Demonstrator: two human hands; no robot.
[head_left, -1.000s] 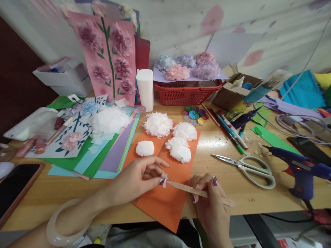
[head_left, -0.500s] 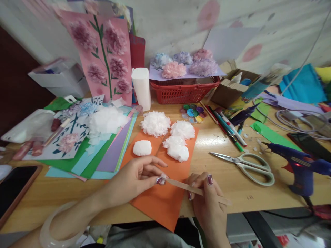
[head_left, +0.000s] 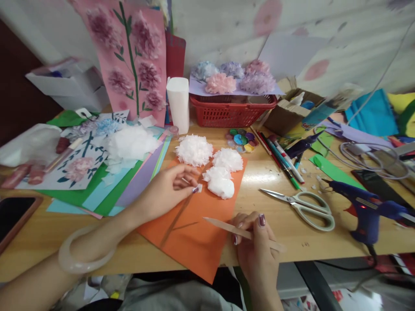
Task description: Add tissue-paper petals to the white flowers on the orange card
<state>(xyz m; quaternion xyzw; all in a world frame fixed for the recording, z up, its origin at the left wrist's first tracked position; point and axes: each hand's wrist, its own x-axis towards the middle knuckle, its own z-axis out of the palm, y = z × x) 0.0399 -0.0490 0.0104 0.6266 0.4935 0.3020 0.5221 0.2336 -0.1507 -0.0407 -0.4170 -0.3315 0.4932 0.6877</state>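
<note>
My left hand [head_left: 167, 190] is pinched shut on a tiny white scrap [head_left: 199, 188] over an orange sheet [head_left: 194, 235]. It hovers just left of several white tissue flowers [head_left: 193, 150] and a smooth white wad [head_left: 221, 185]. A pale bangle [head_left: 84, 255] sits on that wrist. My right hand [head_left: 256, 248] grips a thin wooden stick [head_left: 227, 227] near the table's front edge. The stick's tip points left and is bare.
Scissors [head_left: 306, 207] and a blue glue gun [head_left: 365, 207] lie to the right. Markers [head_left: 282, 160], a paint palette [head_left: 241, 140], a red basket [head_left: 233, 114] and a white roll [head_left: 178, 103] stand behind. Stacked coloured paper [head_left: 129, 185] and a phone [head_left: 13, 216] are on the left.
My left hand left the stick's tip and moved up toward the tissue flowers with the small white scrap, covering the round white ball. My right hand still holds the stick.
</note>
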